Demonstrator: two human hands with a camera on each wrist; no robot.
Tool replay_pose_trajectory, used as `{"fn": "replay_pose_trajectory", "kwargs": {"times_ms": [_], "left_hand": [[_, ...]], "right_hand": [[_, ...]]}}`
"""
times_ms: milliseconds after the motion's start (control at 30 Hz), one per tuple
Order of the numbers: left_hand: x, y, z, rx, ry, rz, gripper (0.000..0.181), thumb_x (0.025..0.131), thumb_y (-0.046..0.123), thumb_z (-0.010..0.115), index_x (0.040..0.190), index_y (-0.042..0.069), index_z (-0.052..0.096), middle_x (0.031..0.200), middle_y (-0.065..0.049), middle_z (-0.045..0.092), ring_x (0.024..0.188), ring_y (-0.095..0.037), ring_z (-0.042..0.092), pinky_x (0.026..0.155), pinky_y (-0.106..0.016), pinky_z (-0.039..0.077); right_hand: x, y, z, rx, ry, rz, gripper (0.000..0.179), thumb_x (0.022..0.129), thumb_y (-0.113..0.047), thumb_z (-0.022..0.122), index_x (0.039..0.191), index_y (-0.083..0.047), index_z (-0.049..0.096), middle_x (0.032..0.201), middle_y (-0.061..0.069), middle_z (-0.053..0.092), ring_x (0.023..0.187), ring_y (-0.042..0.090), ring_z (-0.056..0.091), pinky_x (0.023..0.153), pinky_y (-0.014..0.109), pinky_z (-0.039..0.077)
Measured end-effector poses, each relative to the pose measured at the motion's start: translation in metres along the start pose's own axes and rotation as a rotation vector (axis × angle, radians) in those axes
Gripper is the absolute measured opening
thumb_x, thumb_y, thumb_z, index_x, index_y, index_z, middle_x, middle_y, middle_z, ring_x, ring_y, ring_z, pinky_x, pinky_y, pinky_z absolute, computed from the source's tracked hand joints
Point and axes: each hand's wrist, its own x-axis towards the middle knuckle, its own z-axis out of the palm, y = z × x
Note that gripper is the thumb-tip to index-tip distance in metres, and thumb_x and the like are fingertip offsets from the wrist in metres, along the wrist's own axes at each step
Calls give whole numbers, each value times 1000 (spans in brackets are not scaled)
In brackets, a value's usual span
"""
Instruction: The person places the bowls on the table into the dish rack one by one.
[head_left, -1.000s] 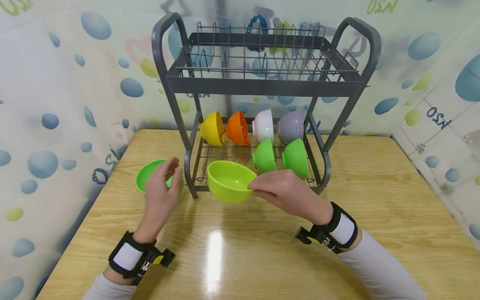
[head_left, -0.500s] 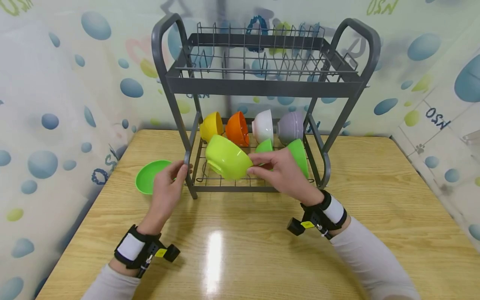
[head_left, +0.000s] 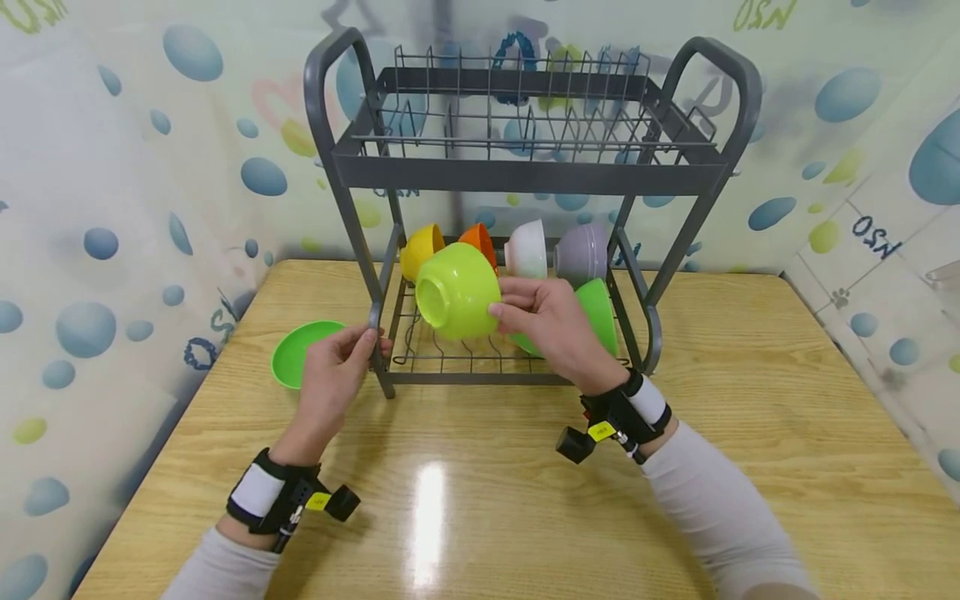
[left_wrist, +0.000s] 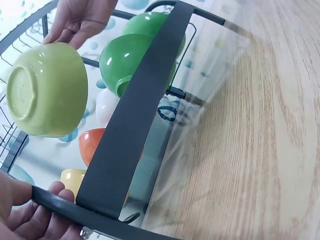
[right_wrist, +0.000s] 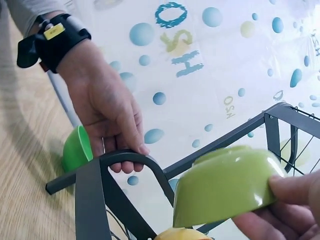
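A lime-green bowl (head_left: 461, 292) is tipped on its side, its foot facing left and toward me. My right hand (head_left: 551, 325) pinches its rim between thumb and fingers, over the lower shelf of a dark metal dish rack (head_left: 525, 177). In the right wrist view the thumb lies on the outside of the lime-green bowl (right_wrist: 225, 190). My left hand (head_left: 337, 367) grips the rack's left side bar, fingers curled round it, as the left wrist view shows too. Just left of that hand, a green bowl (head_left: 288, 358) lies on the table.
Yellow (head_left: 422, 250), orange (head_left: 480, 240), white (head_left: 527, 250) and purple (head_left: 582, 252) bowls stand on edge along the back of the lower shelf. Green bowls, one (head_left: 597, 317) at the right front, are partly hidden by my right hand. The wooden table (head_left: 772, 400) extends around the rack.
My right hand has carried the lime-green bowl up and back over the lower shelf, turning it from upright onto its side. My left hand has moved onto the rack's side bar and grips it.
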Motion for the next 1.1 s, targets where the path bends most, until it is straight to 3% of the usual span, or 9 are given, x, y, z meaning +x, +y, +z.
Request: {"fn": "replay_pose_trajectory", "kwargs": {"times_ms": [133, 300, 533, 767, 1100], "left_hand": [[0, -2, -2, -6, -18, -8, 45, 97, 36, 50, 119, -1, 63, 108, -20, 70, 92, -7, 67, 77, -18, 52], [0, -3, -5, -17, -35, -9, 45, 97, 38, 50, 118, 1, 64, 108, -18, 70, 94, -8, 66, 77, -19, 53], [1, -3, -5, -20, -42, 6, 45, 97, 38, 50, 118, 1, 64, 109, -20, 70, 93, -8, 67, 76, -21, 53], [2, -4, -4, -28, -38, 10, 45, 97, 37, 50, 117, 0, 64, 106, -18, 71, 92, -7, 67, 76, -19, 53], [2, -5, -4, -44, -37, 11, 44, 96, 36, 51, 116, -1, 64, 105, -18, 71, 91, -8, 67, 76, -19, 53]], "right_hand": [[4, 1, 2, 111, 40, 64, 41, 90, -15, 64, 129, -4, 59, 118, 14, 68, 103, 20, 68, 86, 41, 55], [7, 4, 2, 149, 69, 109, 41, 91, -13, 63, 130, -2, 58, 120, 16, 67, 104, 20, 68, 86, 40, 55], [8, 7, 5, 104, 129, 168, 40, 91, -10, 63, 129, -1, 58, 119, 17, 67, 100, 19, 69, 87, 44, 54], [9, 10, 8, 40, 188, 225, 38, 90, -10, 63, 127, -1, 60, 117, 16, 68, 98, 18, 69, 84, 41, 56], [7, 10, 15, -56, 201, 233, 35, 90, -10, 63, 124, -1, 61, 113, 15, 70, 100, 20, 68, 84, 40, 56]]}}
